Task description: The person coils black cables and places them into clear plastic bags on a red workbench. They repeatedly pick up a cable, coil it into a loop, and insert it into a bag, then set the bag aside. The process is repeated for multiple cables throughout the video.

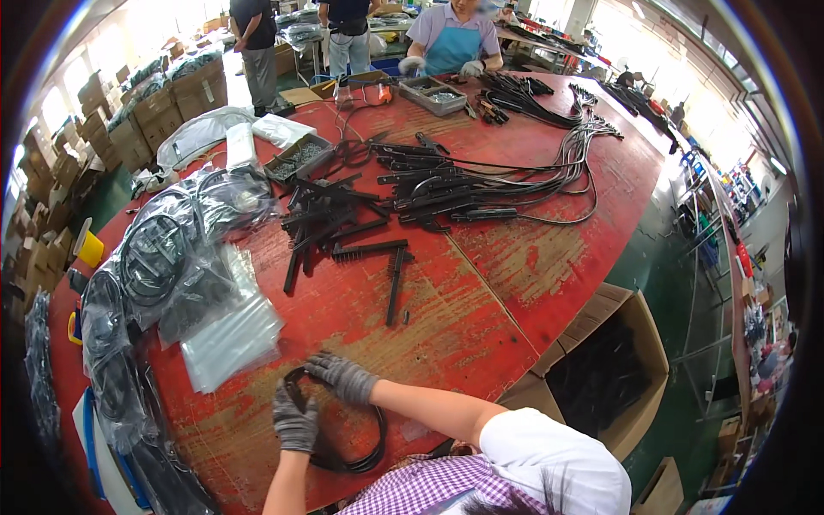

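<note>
Both my hands wear grey knit gloves and work on a coiled black cable (360,446) lying near the front edge of the red table (481,283). My left hand (294,421) grips the coil at its left side. At the top of the coil my right hand (342,376) has its fingers closed over the cable. Just left of my hands lies a stack of clear plastic bags (230,330).
Black strips (343,227) and wired assemblies (481,193) lie across the table's middle. Bagged black cables (163,266) pile up on the left. An open cardboard box (605,369) of black parts stands at the right. A person in a blue apron (453,43) works at the far end.
</note>
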